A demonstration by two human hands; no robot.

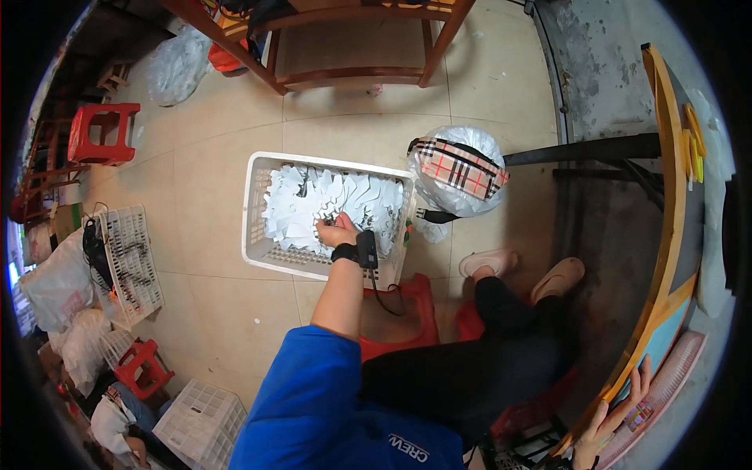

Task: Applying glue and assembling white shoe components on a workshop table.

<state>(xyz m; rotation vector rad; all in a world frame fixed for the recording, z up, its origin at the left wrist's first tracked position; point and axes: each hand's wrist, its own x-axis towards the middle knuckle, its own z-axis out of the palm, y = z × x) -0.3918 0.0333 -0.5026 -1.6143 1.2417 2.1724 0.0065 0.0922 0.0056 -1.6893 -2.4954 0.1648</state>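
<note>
My left hand (338, 232) reaches down into a white plastic basket (252, 205) standing on a red stool. Its fingers are curled together among a heap of white, paper-like pieces (294, 205) with small dark bits between them. What the fingers hold, if anything, is too small to make out. A black device (366, 249) with a cable is strapped at that wrist. Far off at the lower right, my right hand (615, 415) lies over the wooden table edge, fingers stretched out, near a blue surface (666, 341) and a pink tray (666, 384).
Beside the basket sits a plastic-wrapped bundle with a plaid waist bag (462, 168). A red stool (403, 317) is under the basket's near side. A wooden bench (352, 76) stands ahead. Crates (133, 258), bags and another person (117, 415) are at the left.
</note>
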